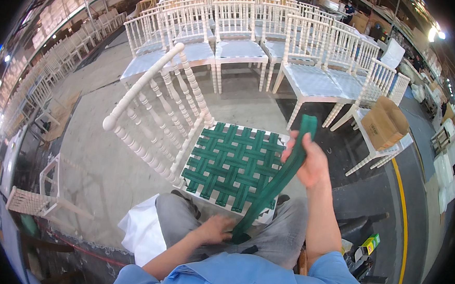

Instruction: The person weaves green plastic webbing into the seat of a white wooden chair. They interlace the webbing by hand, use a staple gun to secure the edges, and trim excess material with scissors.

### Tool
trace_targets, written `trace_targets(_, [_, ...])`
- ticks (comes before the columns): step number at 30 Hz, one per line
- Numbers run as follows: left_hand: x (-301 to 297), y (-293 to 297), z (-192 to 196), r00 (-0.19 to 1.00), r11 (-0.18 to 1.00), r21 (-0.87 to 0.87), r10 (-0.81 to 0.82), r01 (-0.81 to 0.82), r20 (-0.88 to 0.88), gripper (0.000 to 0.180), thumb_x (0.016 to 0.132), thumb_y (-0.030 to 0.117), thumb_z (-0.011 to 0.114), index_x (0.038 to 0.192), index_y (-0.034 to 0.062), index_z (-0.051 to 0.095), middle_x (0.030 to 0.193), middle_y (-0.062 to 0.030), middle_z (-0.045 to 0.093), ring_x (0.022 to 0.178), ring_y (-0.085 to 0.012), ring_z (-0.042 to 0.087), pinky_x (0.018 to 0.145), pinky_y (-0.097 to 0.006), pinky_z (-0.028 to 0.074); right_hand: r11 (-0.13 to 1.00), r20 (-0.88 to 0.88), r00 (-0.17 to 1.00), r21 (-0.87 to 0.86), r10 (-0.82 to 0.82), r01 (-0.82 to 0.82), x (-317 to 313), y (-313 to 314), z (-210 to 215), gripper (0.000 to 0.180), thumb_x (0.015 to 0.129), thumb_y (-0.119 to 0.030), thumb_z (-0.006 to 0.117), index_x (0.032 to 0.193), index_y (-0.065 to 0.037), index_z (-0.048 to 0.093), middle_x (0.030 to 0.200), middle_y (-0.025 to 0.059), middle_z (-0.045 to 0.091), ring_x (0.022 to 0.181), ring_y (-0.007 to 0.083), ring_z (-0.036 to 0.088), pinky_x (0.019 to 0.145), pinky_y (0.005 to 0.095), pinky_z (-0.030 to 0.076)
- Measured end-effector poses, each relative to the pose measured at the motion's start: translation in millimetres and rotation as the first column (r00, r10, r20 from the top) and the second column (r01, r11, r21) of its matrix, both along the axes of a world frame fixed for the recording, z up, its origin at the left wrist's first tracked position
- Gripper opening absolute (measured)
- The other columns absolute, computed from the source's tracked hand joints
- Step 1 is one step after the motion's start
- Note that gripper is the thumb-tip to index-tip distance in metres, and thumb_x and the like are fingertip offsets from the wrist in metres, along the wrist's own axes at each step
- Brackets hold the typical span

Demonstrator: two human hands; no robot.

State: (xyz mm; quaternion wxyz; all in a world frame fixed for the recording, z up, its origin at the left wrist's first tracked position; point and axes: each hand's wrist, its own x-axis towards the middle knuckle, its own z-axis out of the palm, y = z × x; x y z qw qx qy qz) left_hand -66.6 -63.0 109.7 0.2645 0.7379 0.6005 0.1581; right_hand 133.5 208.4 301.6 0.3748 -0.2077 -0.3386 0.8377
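Note:
In front of my knees stands a white wooden chair [142,92] with turned spindles in its back. Green straps [231,160] cross over and under each other on its seat frame, with small gaps between them. My right hand [309,160] is closed around a long green webbing strap [279,184] at the seat's right edge. One end of it sticks up above my fingers; the rest slants down across the seat corner to my lap. My left hand [217,230] is over my lap beside the strap's lower part. Its fingers are blurred, so their grip is unclear.
Rows of white spindle-back chairs [238,49] fill the far side. A cardboard box [385,123] rests on a chair at the right. Another woven-seat chair [31,201] lies tipped at the left. Near my right elbow is a small yellow-green box [371,243].

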Motion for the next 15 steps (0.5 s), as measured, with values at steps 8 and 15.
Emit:
trace_targets(8, [1.0,90.3,106.4,-0.366,0.94,-0.284,0.336,0.191,0.868,0.064,0.1,0.05,0.052,0.145,0.006,0.042,0.141,-0.0152,0.054,0.125,-0.0311,0.056,0.104,-0.046,0.046,0.779,0.219,0.75,-0.244,0.625,-0.578,-11.1,-142.3,-86.9,0.036,0.102,-0.032,0.057,0.107,0.002,0.065,0.096,0.0108,0.069,0.09,0.0223,0.069,0.084,0.0372,0.057])
trace_targets(15, [-77.8,68.7,81.2,-0.586,0.678,-0.649,0.385,-0.344,0.713,0.038,0.105,0.034,0.045,0.129,0.0047,0.052,0.125,-0.0139,0.062,0.112,-0.0342,0.061,0.101,-0.053,0.048,0.533,0.771,0.337,-0.003,0.54,-0.846,3.9,-149.4,-144.9,0.044,0.098,-0.035,0.063,0.122,0.002,0.065,0.102,0.0063,0.07,0.094,0.0172,0.066,0.09,0.0303,0.051])
